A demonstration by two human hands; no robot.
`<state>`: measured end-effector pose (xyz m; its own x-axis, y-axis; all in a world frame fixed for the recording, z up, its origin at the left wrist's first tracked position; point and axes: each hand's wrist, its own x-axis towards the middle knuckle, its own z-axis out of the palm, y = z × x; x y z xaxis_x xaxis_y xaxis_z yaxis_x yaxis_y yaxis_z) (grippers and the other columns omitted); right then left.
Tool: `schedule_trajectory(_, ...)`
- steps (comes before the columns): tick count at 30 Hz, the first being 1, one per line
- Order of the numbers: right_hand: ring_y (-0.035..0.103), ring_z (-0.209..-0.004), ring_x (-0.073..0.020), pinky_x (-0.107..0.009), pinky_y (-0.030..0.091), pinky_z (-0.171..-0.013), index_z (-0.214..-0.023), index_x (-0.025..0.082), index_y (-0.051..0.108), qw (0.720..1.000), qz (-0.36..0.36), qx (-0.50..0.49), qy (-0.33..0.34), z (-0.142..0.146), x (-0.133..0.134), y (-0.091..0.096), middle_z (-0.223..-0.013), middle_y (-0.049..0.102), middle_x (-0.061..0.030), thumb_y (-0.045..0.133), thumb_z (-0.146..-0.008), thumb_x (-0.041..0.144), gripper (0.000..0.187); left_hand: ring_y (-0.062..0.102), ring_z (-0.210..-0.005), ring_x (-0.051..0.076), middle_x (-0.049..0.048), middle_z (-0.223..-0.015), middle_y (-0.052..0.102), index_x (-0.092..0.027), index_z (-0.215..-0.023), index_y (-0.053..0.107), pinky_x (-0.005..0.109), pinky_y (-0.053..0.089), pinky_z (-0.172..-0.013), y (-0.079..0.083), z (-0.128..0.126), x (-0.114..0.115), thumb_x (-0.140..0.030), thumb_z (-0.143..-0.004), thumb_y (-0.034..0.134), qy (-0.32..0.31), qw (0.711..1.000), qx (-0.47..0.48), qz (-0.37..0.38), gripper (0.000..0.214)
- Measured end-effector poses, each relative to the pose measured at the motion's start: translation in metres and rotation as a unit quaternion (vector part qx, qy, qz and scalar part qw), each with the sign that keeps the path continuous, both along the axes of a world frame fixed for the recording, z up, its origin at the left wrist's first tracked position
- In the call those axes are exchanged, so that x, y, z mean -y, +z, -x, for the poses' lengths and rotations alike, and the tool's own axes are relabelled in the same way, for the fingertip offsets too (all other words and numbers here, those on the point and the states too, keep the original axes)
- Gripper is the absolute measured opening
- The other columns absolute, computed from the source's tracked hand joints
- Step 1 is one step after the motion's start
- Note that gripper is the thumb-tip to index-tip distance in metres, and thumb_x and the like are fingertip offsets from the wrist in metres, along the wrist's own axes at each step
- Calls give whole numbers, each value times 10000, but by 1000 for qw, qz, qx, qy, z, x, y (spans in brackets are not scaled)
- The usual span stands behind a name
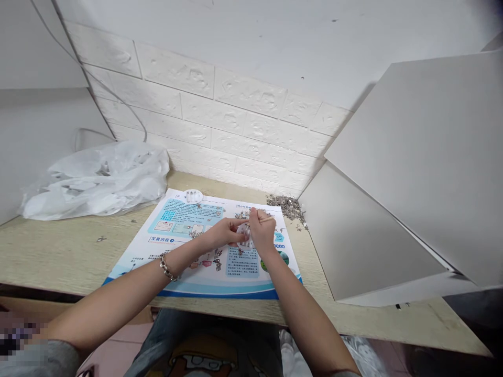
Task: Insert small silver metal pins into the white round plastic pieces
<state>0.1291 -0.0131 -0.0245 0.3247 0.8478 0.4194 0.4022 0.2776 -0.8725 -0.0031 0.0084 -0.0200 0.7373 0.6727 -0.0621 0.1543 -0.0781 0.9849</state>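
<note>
In the head view my left hand point(228, 232) is closed on the edge of a small round whitish disc point(245, 242) with little pieces on it. My right hand point(261, 230) grips a thin, light wooden-looking stick point(268, 219) over the disc; the tip is hidden behind my fingers. Beneath both hands lies a printed poster sheet point(188, 287). Small metal pieces point(218, 260) are scattered on it near my left wrist, and more lie just beyond my fingers. A second round disc point(193, 196) with pieces on it rests at the sheet's far left edge.
A heap of small silvery pieces point(288, 207) sits by the brick-pattern wall point(251, 125). Crumpled plastic bags point(98, 180) lie at the back left of the wooden table point(70, 256). Large pale boards point(385, 241) stand on the right, and a cable point(118, 99) hangs at the left.
</note>
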Motion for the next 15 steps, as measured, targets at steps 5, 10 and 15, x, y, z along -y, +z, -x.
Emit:
schedule_trajectory(5, 225, -437, -71, -227, 192, -429, -500, 177, 238, 1000, 2, -12, 1, 0, -1, -2, -430, 213, 42, 401, -827, 407, 432, 208, -454, 55, -79, -514, 237, -216, -1258, 472, 195, 374, -471, -2, 0, 0, -313, -732, 601, 2, 1000, 2, -2, 550)
schedule_trajectory(10, 218, -434, -72, -230, 181, -426, -503, 179, 228, 1000, 9, -9, 1, 0, -1, -3, -432, 206, 41, 397, -828, 413, 435, 207, -466, 55, -79, -523, 196, -206, -1252, 477, 202, 401, -493, 1, 0, 1, -316, -725, 611, 1, 1000, 3, 14, 555)
schedule_trajectory(15, 200, -424, -71, -237, 166, -423, -503, 179, 213, 1000, 10, -2, -2, 0, -2, -5, -432, 192, 41, 396, -831, 422, 447, 253, -467, 55, -73, -523, 244, -206, -1231, 501, 210, 425, -513, 3, 0, 3, -300, -716, 616, 1, 1000, 10, 24, 536)
